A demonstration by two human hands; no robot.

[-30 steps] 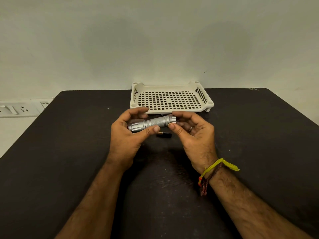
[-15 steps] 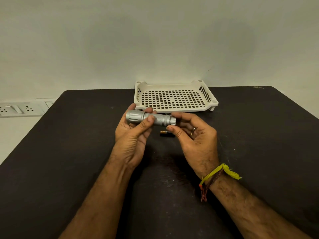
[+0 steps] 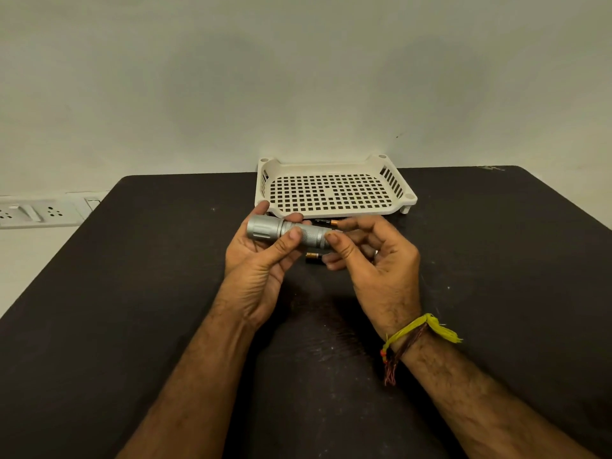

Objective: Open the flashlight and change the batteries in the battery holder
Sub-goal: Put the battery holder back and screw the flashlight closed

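A silver flashlight [image 3: 278, 230] lies level above the table, head pointing left. My left hand [image 3: 261, 260] holds its body from below, thumb across the knurled barrel. My right hand [image 3: 371, 260] pinches the tail end of the flashlight between thumb and fingers; the end cap is hidden under them. One black battery with a copper end [image 3: 312, 256] lies on the table under the flashlight. Another battery [image 3: 326, 222] lies just behind my hands, near the tray's front edge.
A cream perforated plastic tray [image 3: 334, 212] stands at the back of the black table [image 3: 132, 309], against the wall. A white socket strip [image 3: 39, 212] is on the wall to the left. Threads hang from my right wrist [image 3: 420, 329].
Both hands raised the flashlight slightly and carried it back toward the tray. My left hand slid from gripping the head to cupping the body. My right thumb now covers the tail end.
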